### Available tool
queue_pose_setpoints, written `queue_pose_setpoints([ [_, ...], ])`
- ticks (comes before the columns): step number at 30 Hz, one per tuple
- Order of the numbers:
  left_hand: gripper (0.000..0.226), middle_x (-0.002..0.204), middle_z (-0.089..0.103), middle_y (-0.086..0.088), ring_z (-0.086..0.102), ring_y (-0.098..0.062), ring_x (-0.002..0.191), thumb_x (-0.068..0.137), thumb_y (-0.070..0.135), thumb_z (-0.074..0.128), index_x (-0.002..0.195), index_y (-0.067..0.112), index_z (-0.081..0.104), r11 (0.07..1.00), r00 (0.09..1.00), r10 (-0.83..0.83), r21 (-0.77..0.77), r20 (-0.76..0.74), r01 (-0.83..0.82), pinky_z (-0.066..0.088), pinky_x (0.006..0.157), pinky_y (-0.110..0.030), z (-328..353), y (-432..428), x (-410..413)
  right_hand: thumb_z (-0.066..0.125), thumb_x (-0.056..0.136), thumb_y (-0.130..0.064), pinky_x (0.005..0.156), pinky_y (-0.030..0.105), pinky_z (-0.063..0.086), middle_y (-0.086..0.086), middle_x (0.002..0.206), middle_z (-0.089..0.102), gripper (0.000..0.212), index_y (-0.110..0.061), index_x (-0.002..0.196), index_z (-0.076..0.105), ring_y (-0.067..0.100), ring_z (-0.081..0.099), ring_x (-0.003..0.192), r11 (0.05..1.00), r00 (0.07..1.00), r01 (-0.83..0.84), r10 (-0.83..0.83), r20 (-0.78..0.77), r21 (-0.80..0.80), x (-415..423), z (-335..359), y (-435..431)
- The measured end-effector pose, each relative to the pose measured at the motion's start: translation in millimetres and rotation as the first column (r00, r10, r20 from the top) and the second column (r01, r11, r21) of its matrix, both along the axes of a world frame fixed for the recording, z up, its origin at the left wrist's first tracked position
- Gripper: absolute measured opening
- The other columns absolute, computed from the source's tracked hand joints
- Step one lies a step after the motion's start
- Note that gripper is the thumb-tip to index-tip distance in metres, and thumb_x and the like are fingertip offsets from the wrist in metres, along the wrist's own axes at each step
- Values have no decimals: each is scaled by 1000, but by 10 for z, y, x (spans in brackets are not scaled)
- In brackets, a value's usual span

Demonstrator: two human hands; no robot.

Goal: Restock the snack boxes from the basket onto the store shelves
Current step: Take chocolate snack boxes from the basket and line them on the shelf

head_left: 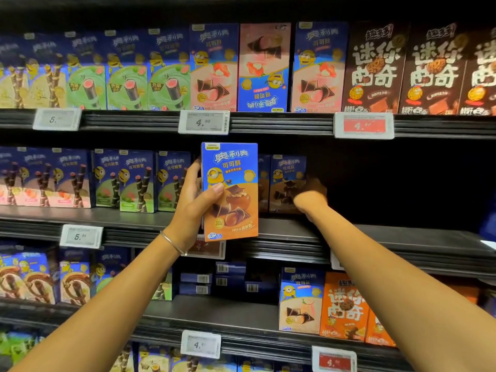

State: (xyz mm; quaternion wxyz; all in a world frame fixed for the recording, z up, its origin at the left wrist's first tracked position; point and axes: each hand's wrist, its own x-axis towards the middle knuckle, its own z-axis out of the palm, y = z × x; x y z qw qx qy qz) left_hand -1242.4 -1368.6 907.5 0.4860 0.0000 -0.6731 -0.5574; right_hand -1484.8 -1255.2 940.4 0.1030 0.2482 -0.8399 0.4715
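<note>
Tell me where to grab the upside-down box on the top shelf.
Grip its top edge, coming from the front: the upside-down box stands upright with neighbour boxes close on both sides, so only the front face and top look reachable.

Found open on the middle shelf (pixel 389 237): a wide dark bay to the right of the brown boxes (pixel 287 181), running to the far back. Partly taken at its left edge by the right hand (pixel 312 196), set in just beside those boxes. Blocked left of the bay by stick boxes (pixel 139 181) standing in a tight row. Fronted near centre by the held box (pixel 230 191), upright in the left hand (pixel 192 208), covering the shelf lip. Packed wall to wall on the top shelf (pixel 281 122); shut to entry. Open on the lower shelf (pixel 214 310) at centre front, with flat boxes (pixel 212 280) stacked far behind and upright boxes (pixel 300 299) closing the right.
</note>
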Motion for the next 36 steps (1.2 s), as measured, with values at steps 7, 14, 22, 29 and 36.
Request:
queue_pose_setpoints([
  [7,76,129,71,-3,71,-33,118,81,42,73,146,16,42,1000,1000,3,-29,-8,-3,62,91,-44,-28,-9,-7,71,86,-30,112,48,39,20,150,39,66,-10,142,42,40,38,138,991,993,101,-95,66,-84,205,29,55],
  [14,85,134,68,-2,70,-23,120,81,43,74,152,16,35,993,997,73,-91,-7,-73,61,93,-39,-10,63,-6,56,90,-57,90,40,58,1,114,72,43,-20,112,60,17,70,107,476,628,-657,775,-75,-584,1075,-2,257],
  [22,111,150,57,-10,63,-30,132,74,69,75,158,18,23,990,991,136,27,18,-136,51,110,-58,80,37,5,77,88,-22,81,33,62,-1,117,70,53,-20,133,51,15,73,100,539,655,-688,750,-94,-486,1326,-131,181],
  [29,85,150,56,-13,65,-29,128,99,61,55,163,17,19,938,937,342,43,69,-345,57,101,-50,155,-68,73,76,89,-20,87,47,61,9,119,71,52,-14,131,48,24,74,101,557,645,-659,764,1,-506,1286,-95,162],
  [36,70,151,54,-16,58,-36,136,107,43,55,161,11,26,877,879,478,69,-8,-476,48,112,-61,258,-229,308,84,80,-23,84,46,62,9,107,73,51,-10,117,51,22,75,93,725,821,-456,566,70,-517,962,-107,119],
])
